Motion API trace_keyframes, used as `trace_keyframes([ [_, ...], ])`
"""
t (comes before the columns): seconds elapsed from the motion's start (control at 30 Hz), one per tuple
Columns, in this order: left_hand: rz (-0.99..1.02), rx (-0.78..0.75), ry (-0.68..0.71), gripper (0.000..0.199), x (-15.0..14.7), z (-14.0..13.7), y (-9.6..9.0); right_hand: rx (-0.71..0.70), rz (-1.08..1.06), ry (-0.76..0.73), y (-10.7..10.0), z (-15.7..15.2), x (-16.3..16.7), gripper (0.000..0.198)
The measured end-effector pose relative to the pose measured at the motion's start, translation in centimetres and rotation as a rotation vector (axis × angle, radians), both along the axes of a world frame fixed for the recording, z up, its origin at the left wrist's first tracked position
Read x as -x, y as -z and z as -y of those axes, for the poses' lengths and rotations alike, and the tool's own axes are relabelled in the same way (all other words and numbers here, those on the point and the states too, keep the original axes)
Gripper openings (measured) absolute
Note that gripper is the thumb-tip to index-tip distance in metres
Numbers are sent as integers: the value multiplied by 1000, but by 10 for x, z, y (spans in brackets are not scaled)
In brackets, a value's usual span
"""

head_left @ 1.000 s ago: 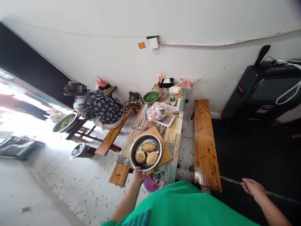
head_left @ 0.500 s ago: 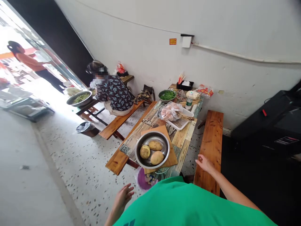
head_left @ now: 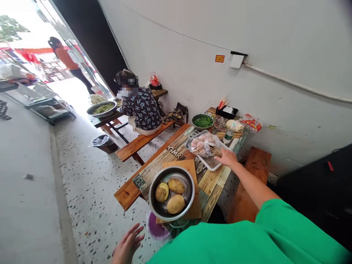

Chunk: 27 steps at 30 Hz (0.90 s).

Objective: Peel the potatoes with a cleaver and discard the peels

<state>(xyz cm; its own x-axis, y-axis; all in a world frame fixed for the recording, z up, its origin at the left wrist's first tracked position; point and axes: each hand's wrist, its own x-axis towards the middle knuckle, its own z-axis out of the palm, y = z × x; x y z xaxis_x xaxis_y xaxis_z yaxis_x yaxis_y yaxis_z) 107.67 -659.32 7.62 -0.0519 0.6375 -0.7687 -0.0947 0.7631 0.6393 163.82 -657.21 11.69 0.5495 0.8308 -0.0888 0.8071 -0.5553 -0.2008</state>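
My right hand (head_left: 227,157) reaches over the table, its fingers closed around the stick ends of a bunch of bamboo skewers (head_left: 215,149). Pale pinkish food in a clear plastic bag (head_left: 202,143) sits at the skewers' other end, on a white tray (head_left: 211,165). Low at the left, away from the table, my left hand (head_left: 128,244) hangs open and holds nothing. Nearest to it are a purple bin (head_left: 156,226) and a steel bowl (head_left: 151,198) with three potatoes (head_left: 176,204). The bowl rests on a wooden board (head_left: 196,205).
Behind the tray stand a bowl of green vegetables (head_left: 202,121), a water bottle (head_left: 228,135) and a black box (head_left: 229,112). Benches (head_left: 132,190) flank the table. One person (head_left: 143,110) sits at another table beside a large bowl (head_left: 102,110); another person (head_left: 67,60) stands by the doorway.
My right hand has moved from above the right bench forward to the skewers and closed on them. My left hand stays open at the lower left. The view has shifted.
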Motion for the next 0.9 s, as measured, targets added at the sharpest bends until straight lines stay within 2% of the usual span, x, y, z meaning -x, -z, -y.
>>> trace_keyframes([
  [0.07,114,-68,22,55,-45,-10,-24,50,-69,-45,6,0,-47,38],
  [0.13,236,-53,89,71,-103,-25,-42,111,-136,-90,18,5,-89,36],
  [0.2,305,-27,136,63,-173,-43,-52,173,-198,-146,37,9,-120,33],
  [0.27,375,24,208,45,-248,-61,-53,218,-255,-218,57,9,-137,31],
  [0.37,386,124,215,29,-353,-85,-44,259,-316,-345,80,3,-146,30],
  [0.47,377,231,214,31,-430,-104,-30,282,-338,-460,90,-7,-149,31],
  [0.53,324,263,186,35,-465,-113,-23,291,-339,-525,92,-13,-152,33],
  [0.63,242,277,119,34,-498,-124,-14,306,-327,-610,91,-19,-156,34],
  [0.8,166,329,66,20,-526,-130,-5,336,-298,-689,88,-25,-156,33],
  [0.9,102,336,45,25,-537,-129,-3,341,-294,-691,84,-29,-152,34],
])
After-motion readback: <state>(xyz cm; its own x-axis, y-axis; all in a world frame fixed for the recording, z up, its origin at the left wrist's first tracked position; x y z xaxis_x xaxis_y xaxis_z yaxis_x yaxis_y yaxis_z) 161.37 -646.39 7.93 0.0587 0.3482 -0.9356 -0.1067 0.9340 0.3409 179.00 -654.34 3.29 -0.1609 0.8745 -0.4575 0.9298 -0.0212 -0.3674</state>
